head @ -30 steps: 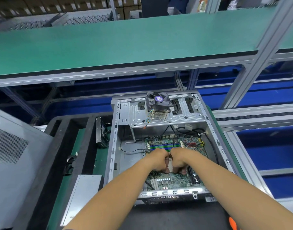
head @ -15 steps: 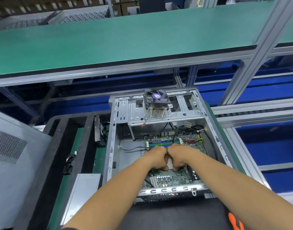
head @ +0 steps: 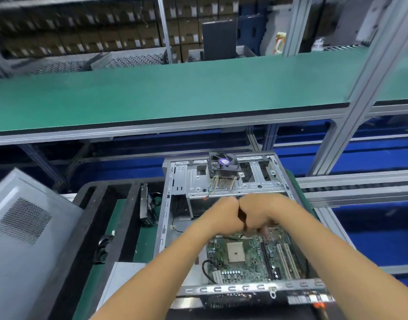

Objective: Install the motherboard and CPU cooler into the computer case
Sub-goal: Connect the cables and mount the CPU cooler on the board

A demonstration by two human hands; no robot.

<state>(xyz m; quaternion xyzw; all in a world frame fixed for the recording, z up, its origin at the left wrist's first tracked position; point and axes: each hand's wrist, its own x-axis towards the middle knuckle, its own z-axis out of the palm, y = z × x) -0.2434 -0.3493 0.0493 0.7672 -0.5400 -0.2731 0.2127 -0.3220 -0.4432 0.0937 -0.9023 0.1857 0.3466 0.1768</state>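
Both hands fisted, fingers curled under, knuckles up; fingertips mostly hidden, so can't tell what, if anything, they clamp. A few right fingertips peek out below the fist, close to the board's far part. Left hand and right hand pressed side by side, touching at the thumbs, a thin dark gap between them. Both sit over the far half of the board, just near of the drive bracket. Contact with the board unclear.

Wrists roughly level, forearms bare, coming in from the near edge and converging into a V. Left forearm crosses the case's near-left corner, right forearm crosses its near-right side.

Board lies flat inside the case, filling the near-right part; socket bare, in the open near of the left hand. White slots run along the board's right side. Cooler stands upright on the bracket at the case's far edge, fan up, apart from the board, wires hanging off its left.

Case lies open on a black tray. Grey side panel leans at left. Green shelf spans above.
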